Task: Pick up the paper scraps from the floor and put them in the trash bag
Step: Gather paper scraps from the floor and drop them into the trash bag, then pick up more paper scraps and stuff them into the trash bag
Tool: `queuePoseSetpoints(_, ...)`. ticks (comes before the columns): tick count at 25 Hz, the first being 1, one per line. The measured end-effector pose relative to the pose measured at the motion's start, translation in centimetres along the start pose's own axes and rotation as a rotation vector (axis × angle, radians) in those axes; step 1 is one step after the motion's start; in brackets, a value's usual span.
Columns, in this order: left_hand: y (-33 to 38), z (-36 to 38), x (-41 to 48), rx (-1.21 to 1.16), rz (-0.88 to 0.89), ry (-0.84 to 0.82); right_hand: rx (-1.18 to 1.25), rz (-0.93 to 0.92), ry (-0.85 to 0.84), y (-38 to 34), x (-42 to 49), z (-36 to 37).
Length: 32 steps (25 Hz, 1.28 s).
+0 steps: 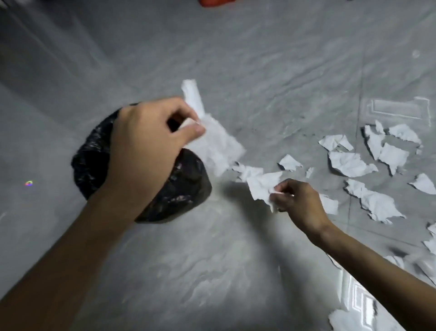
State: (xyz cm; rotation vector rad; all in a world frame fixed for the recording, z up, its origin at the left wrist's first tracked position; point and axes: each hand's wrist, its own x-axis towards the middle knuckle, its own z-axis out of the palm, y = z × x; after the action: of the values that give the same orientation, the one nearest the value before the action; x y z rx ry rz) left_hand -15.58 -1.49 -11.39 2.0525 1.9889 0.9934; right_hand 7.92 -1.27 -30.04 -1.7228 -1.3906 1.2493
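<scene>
A black trash bag (186,186) hangs or sits at centre left, mostly under my left hand (146,144). That hand grips the bag's top and pinches a large white paper scrap (214,139) between thumb and fingers. To the right and lower, my right hand (299,203) pinches a crumpled white paper scrap (262,184) just above the floor. Several more torn white scraps (351,163) lie scattered on the floor at the right.
Grey marbled floor tiles (236,59) fill the view. More scraps (375,200) spread toward the right edge and the bottom right corner. A red object (214,2) shows at the top edge. A glossy reflection patch (354,297) lies at the lower right.
</scene>
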Motion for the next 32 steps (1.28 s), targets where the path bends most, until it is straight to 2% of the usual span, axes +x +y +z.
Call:
queuePoseSetpoints(2,-3.3,-1.5,0.8,0.065,-0.131,0.049,0.173,-0.043,-0.045,-5.2,0.3,0.7)
queuePoseSetpoints(4,-7.1,-1.5,0.9,0.146,-0.271,0.007,0.218,-0.189,-0.031,-10.4,0.7,1.5)
queuePoseSetpoints(7,-12.2,-1.0,0.4,0.137,-0.514,-0.194,0.233,-0.432,-0.040,-17.7,1.2,3.3)
queuePoseSetpoints(9,-14.3,-1.0,-0.1,0.063,-0.638,-0.369,0.148,-0.527,-0.065,-21.1,1.8,5.5)
queuePoseSetpoints(10,-15.0,-1.1,-0.3,0.050,-0.658,-0.403,0.068,-0.552,-0.079,-22.2,2.2,6.9)
queuePoseSetpoints(12,-16.0,-1.4,-0.6,0.044,-0.650,-0.339,-0.128,-0.529,-0.137,-23.4,3.1,9.6)
queuePoseSetpoints(15,-15.9,-2.1,-1.5,0.098,-0.597,-0.187,-0.423,-0.400,-0.313,-23.6,4.0,12.3)
queuePoseSetpoints(17,-15.2,-2.0,-2.0,0.088,-0.574,-0.190,-0.448,-0.383,-0.388,-22.9,3.9,12.1)
queuePoseSetpoints(19,-13.4,-1.7,-2.1,0.058,-0.518,-0.190,-0.306,-0.450,-0.379,-22.0,3.3,10.1)
queuePoseSetpoints(21,-10.7,-1.3,-1.6,0.036,-0.394,-0.139,-0.145,-0.472,-0.331,-20.5,3.3,6.8)
queuePoseSetpoints(23,-7.4,-0.2,-1.0,0.018,-0.228,-0.117,-0.111,-0.438,-0.276,-17.4,4.0,2.8)
queuePoseSetpoints(25,-4.1,1.7,-0.7,0.008,-0.061,-0.186,-0.227,-0.356,-0.189,-12.2,4.6,-1.0)
queuePoseSetpoints(28,-1.1,6.1,-1.2,-0.042,0.083,-0.398,-0.648,-0.151,-0.133,-2.3,3.5,-4.4)
queuePoseSetpoints(30,-0.3,10.2,-1.8,-0.083,0.062,-0.598,-0.864,-0.064,-0.171,3.1,2.5,-5.2)
queuePoseSetpoints(32,-0.7,14.7,-1.9,-0.070,-0.052,-0.762,-0.949,-0.090,-0.139,6.1,2.4,-5.4)
